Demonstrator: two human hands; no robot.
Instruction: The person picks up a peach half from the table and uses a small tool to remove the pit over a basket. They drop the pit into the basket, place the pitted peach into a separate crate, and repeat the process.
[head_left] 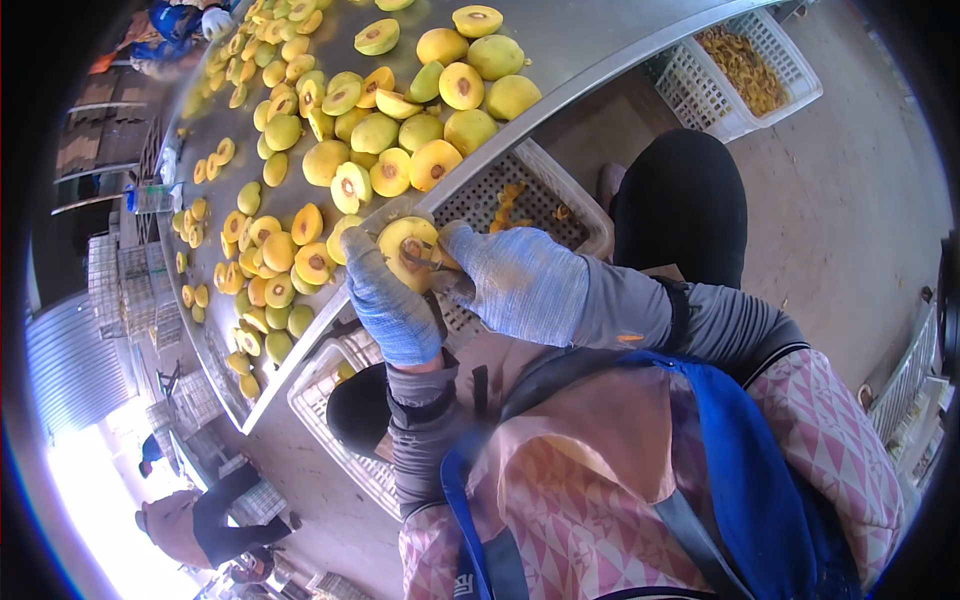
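Note:
My left hand [388,292], in a blue-grey knitted glove, is closed around a yellow peach half [406,246] whose cut face and brown pit turn upward. In a matching glove, my right hand [520,285] grips a thin metal pitting tool [424,263], its tip against the flesh near the pit. My fingers hide the tool's handle, so its full shape does not show. Both hands are just off the edge of the metal table [580,50], where many yellow-green peach halves [390,172] lie, some cut side up with pits in them.
Below the table edge stands a white plastic crate [585,190] holding a few orange scraps. Another crate [800,85] at upper right holds many brown-yellow pieces. A third crate [345,430] is by my leg. Another person's gloved hand [216,22] shows at the far end; a person [190,525] bends at lower left.

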